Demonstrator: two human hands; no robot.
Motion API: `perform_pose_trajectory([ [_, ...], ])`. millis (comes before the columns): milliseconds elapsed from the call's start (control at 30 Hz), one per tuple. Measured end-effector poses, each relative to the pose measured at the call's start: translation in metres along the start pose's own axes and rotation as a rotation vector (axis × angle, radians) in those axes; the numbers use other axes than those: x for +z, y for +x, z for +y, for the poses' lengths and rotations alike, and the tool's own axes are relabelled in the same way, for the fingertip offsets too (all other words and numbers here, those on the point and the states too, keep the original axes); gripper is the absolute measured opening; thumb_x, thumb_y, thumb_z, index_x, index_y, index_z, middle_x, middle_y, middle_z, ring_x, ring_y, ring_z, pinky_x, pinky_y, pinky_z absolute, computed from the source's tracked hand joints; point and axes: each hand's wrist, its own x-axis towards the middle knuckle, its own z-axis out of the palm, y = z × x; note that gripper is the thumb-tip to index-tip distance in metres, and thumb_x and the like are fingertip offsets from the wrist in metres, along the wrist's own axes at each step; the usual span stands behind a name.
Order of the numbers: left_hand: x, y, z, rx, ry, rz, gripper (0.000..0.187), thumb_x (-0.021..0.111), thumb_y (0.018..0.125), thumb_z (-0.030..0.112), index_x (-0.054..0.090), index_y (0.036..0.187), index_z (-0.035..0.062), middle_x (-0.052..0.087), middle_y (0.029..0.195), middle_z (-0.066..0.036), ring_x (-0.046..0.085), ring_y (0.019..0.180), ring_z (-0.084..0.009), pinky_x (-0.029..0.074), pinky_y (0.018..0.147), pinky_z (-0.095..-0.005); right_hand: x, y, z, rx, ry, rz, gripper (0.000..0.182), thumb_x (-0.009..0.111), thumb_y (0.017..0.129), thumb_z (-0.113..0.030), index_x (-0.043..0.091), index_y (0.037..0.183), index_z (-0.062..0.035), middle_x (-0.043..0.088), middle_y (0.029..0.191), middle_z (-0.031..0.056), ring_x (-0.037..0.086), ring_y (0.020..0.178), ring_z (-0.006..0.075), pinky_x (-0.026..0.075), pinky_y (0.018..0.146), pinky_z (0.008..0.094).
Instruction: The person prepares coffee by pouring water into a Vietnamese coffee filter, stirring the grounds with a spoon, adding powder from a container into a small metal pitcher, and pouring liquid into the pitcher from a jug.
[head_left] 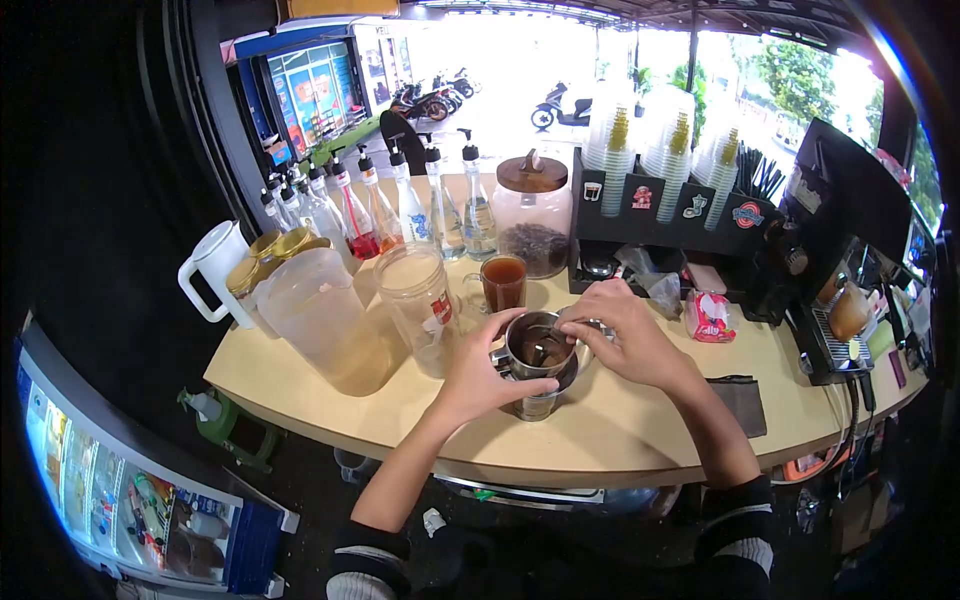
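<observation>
My left hand [480, 372] curves around the side of a small stainless-steel cup [526, 352], thumb and fingers on its wall. Dark brown contents show inside the cup. Beneath it, partly hidden, is another metal vessel [538, 406] on the counter. Over the cup's right rim, my right hand [622, 338] is closed in a pinch on a thin metal piece that looks like a spoon handle; its lower end is hard to see in the cup. Just behind stands a glass mug [503, 284] of reddish-brown drink. Left of the cup is a clear plastic jar [416, 312] with a red label.
On the wooden counter [640, 430] stand a cloudy plastic pitcher [318, 312], a white jug [214, 268], several pump bottles [420, 205] and a lidded jar [532, 215]. A black organizer [655, 230] holds stacked cups. A pink packet [710, 318] and dark cloth [738, 404] lie to the right.
</observation>
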Motion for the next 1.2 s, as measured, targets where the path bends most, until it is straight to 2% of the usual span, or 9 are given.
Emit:
perform_pose_trajectory([
  [267,0.005,-0.001,0.005,-0.042,-0.003,0.022,0.081,0.089,0.058,0.022,0.05,0.126,0.0012,0.062,0.114,-0.011,0.06,0.107,-0.0192,0.046,0.097,-0.034,0.002,-0.002,0.005,0.052,0.041,0.051,0.011,0.062,0.087,-0.015,0.068,0.092,-0.0071,0.065,0.086,0.0065,0.057,0.087,0.0234,0.037,0.087,0.0359],
  [333,0.005,-0.001,0.006,-0.041,-0.001,0.027,0.081,0.089,0.058,0.022,0.05,0.126,0.0009,0.062,0.114,-0.011,0.06,0.107,-0.0192,0.046,0.096,-0.0339,0.002,-0.002,0.001,0.1,0.242,-0.031,0.011,0.062,0.087,-0.015,0.068,0.092,-0.0074,0.067,0.088,0.0055,0.058,0.087,0.0221,0.036,0.089,0.0355],
  [467,0.006,0.0,0.005,-0.02,-0.009,0.055,0.08,0.089,0.059,0.023,0.049,0.125,0.0008,0.062,0.113,-0.012,0.061,0.106,-0.0204,0.047,0.095,-0.0343,0.001,-0.002,0.001,0.02,0.017,0.076,0.011,0.062,0.087,-0.014,0.069,0.093,-0.0074,0.068,0.089,0.0047,0.059,0.087,0.0208,0.036,0.09,0.0349],
  [567,0.003,0.003,0.007,-0.005,-0.046,0.061,0.08,0.088,0.059,0.024,0.048,0.125,0.0011,0.062,0.113,-0.013,0.06,0.107,-0.0218,0.047,0.095,-0.0346,-0.002,-0.001,-0.003,0.086,0.207,0.006,0.011,0.063,0.087,-0.014,0.069,0.093,-0.0072,0.068,0.089,0.0044,0.059,0.088,0.02,0.036,0.089,0.0346],
  [767,0.0,0.008,0.014,0.04,-0.003,0.078,0.079,0.087,0.059,0.023,0.047,0.125,0.0029,0.06,0.116,-0.012,0.059,0.109,-0.0212,0.046,0.096,-0.0339,-0.003,0.001,-0.005,0.064,0.223,0.096,0.008,0.062,0.085,-0.005,0.069,0.088,-0.0021,0.068,0.082,0.0069,0.062,0.08,0.0204,0.043,0.08,0.0327],
  [833,-0.001,0.011,0.014,0.031,0.024,0.083,0.079,0.087,0.059,0.022,0.048,0.125,0.0036,0.059,0.116,-0.012,0.059,0.109,-0.0216,0.046,0.096,-0.034,-0.004,0.003,-0.009,0.007,0.165,0.107,0.008,0.062,0.085,-0.005,0.069,0.088,-0.0015,0.068,0.083,0.0073,0.062,0.081,0.0195,0.044,0.078,0.0323],
  [933,0.001,0.01,0.008,0.113,0.068,0.124,0.077,0.087,0.058,0.016,0.05,0.124,0.0033,0.062,0.114,-0.011,0.061,0.106,-0.0197,0.048,0.094,-0.0335,0.001,-0.001,0.001,0.135,0.262,0.181,0.012,0.066,0.085,-0.015,0.069,0.09,-0.0043,0.068,0.088,0.0085,0.063,0.082,0.022,0.043,0.082,0.0337],
  [1033,0.0,0.009,0.003,0.132,0.073,0.095,0.078,0.087,0.058,0.016,0.049,0.125,0.0041,0.06,0.117,-0.011,0.06,0.108,-0.0204,0.048,0.094,-0.0334,0.005,-0.006,-0.004,0.049,0.222,0.131,0.007,0.064,0.086,-0.006,0.069,0.088,-0.0015,0.067,0.083,0.0074,0.061,0.08,0.0183,0.046,0.075,0.0308],
  [1200,-0.002,0.001,0.008,0.126,0.062,0.071,0.08,0.086,0.058,0.016,0.048,0.127,0.0061,0.058,0.119,-0.01,0.057,0.111,-0.0203,0.046,0.095,-0.0337,0.004,-0.006,-0.007,0.143,0.224,0.133,0.01,0.062,0.088,-0.011,0.068,0.092,-0.0029,0.068,0.085,0.0064,0.061,0.083,0.0183,0.044,0.077,0.0306],
])
